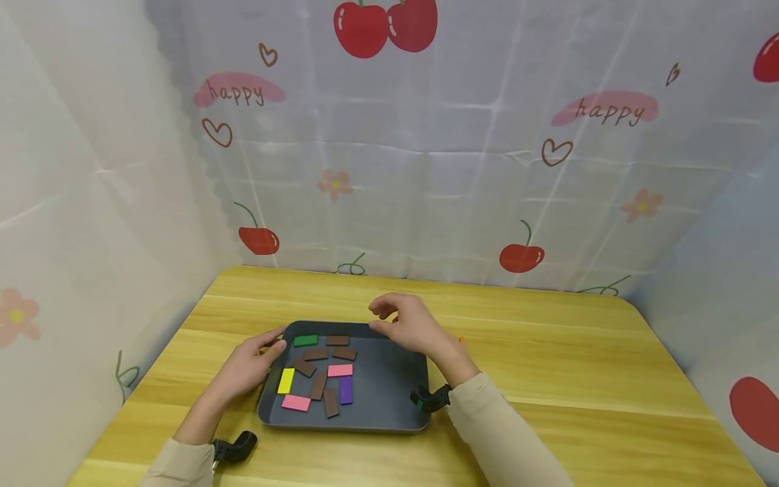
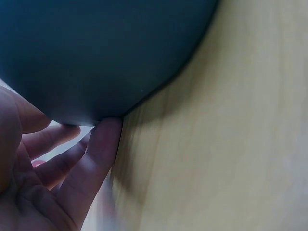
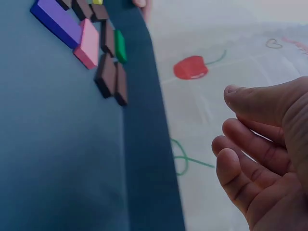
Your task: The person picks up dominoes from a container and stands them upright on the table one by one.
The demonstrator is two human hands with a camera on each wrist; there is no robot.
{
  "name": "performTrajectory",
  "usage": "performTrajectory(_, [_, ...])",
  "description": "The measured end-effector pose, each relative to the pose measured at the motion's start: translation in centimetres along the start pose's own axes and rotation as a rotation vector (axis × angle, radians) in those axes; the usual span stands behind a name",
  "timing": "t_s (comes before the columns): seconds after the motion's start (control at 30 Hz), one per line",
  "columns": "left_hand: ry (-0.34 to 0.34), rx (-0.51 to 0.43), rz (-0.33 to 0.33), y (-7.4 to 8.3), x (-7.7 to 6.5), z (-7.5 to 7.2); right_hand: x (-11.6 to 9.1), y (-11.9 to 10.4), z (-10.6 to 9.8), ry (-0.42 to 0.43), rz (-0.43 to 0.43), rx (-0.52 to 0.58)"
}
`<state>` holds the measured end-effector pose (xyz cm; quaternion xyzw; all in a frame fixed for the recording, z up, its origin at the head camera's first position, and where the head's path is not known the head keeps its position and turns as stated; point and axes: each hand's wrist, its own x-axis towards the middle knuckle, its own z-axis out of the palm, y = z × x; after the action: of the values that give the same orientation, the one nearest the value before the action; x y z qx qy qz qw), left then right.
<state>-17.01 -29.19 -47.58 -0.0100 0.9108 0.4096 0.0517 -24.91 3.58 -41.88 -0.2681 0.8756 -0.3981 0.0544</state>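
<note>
Head view: left hand (image 1: 246, 365) pinches the tray (image 1: 389, 396) at its left rim, right hand (image 1: 414, 326) (empty, fingers loosely curled) is above the far rim; a one-sided tug could slide the loose blocks (image 1: 318, 387) lying mostly left inside.

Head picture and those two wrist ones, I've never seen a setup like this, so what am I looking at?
No robot here, just a person's two bare hands. The large picture comes from a camera on the head, looking forward and down; the other two come from a camera on each wrist. A dark tray lies on the wood-grain table, with flat blocks in brown, pink, green, yellow and purple inside. The left hand holds the tray near its far left corner. The right hand hovers by the far rim, holding nothing.
</note>
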Motion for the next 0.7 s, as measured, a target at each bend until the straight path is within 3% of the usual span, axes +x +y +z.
performTrajectory(0.4, [0.004,0.0,-0.007,0.3,0.0,-0.2,1.9,-0.3,3.4,-0.127,0.025,0.033])
performTrajectory(0.7, [0.01,0.009,-0.01,0.1,0.0,0.0,2.2,-0.1,5.6,-0.13,0.018,-0.02])
